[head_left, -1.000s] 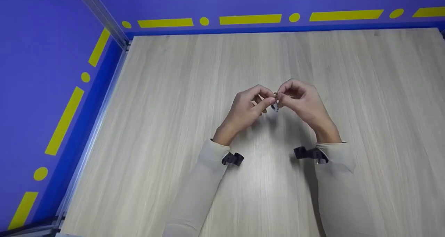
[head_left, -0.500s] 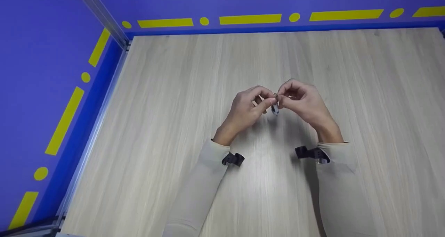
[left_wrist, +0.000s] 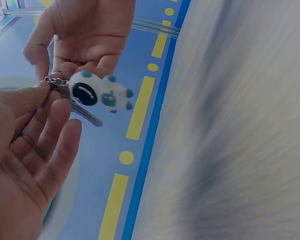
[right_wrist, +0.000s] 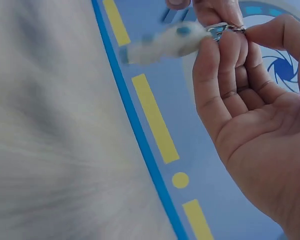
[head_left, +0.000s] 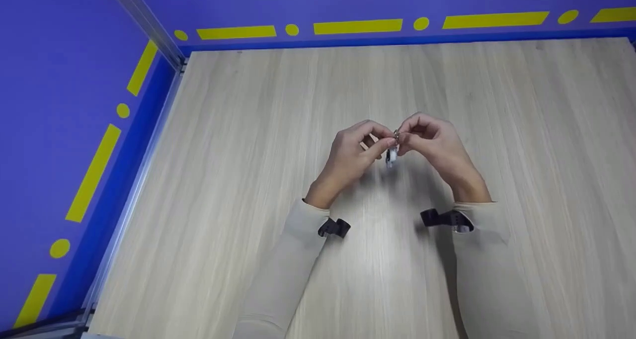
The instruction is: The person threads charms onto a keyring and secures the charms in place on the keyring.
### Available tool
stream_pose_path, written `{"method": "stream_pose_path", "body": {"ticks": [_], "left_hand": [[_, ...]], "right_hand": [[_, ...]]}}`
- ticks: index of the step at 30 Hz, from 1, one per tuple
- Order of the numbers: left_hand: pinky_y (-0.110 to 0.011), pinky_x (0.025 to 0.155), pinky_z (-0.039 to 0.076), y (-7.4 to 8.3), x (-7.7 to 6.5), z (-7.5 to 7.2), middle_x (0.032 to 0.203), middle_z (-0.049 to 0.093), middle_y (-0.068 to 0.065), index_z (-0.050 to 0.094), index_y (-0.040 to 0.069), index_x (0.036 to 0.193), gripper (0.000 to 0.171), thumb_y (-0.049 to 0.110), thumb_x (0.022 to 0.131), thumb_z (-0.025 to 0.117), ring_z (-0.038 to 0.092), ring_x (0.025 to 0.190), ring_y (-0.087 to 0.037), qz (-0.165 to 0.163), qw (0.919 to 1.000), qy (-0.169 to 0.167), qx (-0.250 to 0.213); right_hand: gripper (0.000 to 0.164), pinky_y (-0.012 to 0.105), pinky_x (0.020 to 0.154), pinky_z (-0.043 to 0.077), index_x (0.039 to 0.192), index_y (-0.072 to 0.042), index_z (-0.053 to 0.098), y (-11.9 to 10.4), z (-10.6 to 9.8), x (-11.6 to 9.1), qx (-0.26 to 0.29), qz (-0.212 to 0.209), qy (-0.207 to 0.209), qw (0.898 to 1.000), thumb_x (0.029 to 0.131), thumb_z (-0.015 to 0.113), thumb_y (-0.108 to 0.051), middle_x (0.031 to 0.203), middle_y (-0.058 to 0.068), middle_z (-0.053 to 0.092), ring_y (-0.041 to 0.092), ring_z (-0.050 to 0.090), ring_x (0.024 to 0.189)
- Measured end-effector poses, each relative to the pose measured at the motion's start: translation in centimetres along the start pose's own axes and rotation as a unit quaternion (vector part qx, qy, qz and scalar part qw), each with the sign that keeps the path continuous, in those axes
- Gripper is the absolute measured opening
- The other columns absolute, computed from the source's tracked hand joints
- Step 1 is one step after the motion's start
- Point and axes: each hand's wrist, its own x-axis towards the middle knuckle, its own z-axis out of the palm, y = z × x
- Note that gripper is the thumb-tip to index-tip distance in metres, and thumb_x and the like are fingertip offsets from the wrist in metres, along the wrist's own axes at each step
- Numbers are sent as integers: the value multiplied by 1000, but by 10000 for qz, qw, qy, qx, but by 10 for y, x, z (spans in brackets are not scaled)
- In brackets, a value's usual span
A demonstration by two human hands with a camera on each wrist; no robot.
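Note:
Both hands hold a keychain in front of the person, above the table. It has a metal ring and chain [left_wrist: 54,80], a silver key [left_wrist: 90,115] and a white astronaut charm [left_wrist: 105,95] with teal parts and a dark visor. My left hand [head_left: 354,150] pinches it near the key's head between thumb and index finger. Opposite, my right hand [head_left: 438,142] pinches the ring end with thumb and index fingertip, its other fingers curled beneath. In the head view the charm [head_left: 391,156] dangles below the fingertips. Fingertips partly hide the ring.
A light wood-grain table [head_left: 238,155] lies under the hands. Blue panels with yellow dashes and dots [head_left: 357,26] stand along its back and left sides, joined by a metal corner post [head_left: 144,23]. Each wrist wears a black strap with a camera [head_left: 334,227].
The charm, at first mostly hidden between the hands, now hangs lower and shows more of itself. Both hands stay nearly in place, with small fingertip shifts at the ring.

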Motion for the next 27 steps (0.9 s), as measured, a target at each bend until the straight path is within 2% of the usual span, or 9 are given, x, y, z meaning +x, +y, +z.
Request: {"method": "stream_pose_path", "body": {"ticks": [3,8,13,17,20,23,27], "left_hand": [[-30,61,57,-1,0,1,96,74,-8,73,-2,102,11,7,98,76,69,69,-14,155,9998,-12,97],[-23,61,54,-1,0,3,93,72,-7,70,-1,103,10,8,101,73,67,71,-9,116,9986,-114,493],[-23,60,52,1,0,3,93,72,-4,70,1,105,11,12,104,71,67,70,-12,-388,9983,-272,352],[-23,59,50,1,0,2,91,71,1,71,4,106,11,15,104,70,65,66,-11,-897,9951,-361,187],[-23,58,48,0,-1,2,89,72,3,72,4,106,11,15,104,71,64,63,-9,-1037,9939,-314,184],[-23,57,50,1,-1,3,88,74,1,73,2,105,12,14,102,73,64,62,-10,-998,9949,-172,-30],[-26,57,54,1,-1,3,91,75,-2,74,0,106,13,12,101,76,66,65,-12,-710,9969,-11,-334]], "right_hand": [[13,33,75,61,93,9,66,1,-1,0,178,81,26,9998,92,56,16,88,11,68,19,68,75],[6,30,75,60,95,14,64,-1,-1,-1,-17,20,-5,10000,93,59,15,88,12,68,18,67,75],[4,26,72,56,96,13,65,-5,-1,-3,-907,-333,-76,9953,92,66,12,90,14,68,17,66,77],[6,24,72,52,95,6,67,-7,0,-4,-1862,-605,-152,9805,91,67,10,91,13,69,17,65,79],[6,23,72,51,95,4,68,-8,1,-4,-2223,-682,-172,9724,91,68,9,91,13,68,17,63,80],[6,23,72,51,95,3,68,-8,2,-4,-2107,-608,-119,9756,91,68,8,92,14,68,17,63,81],[7,26,73,55,94,2,68,-7,1,-3,-1391,-416,-44,9894,94,67,8,92,15,68,19,66,79]]}}
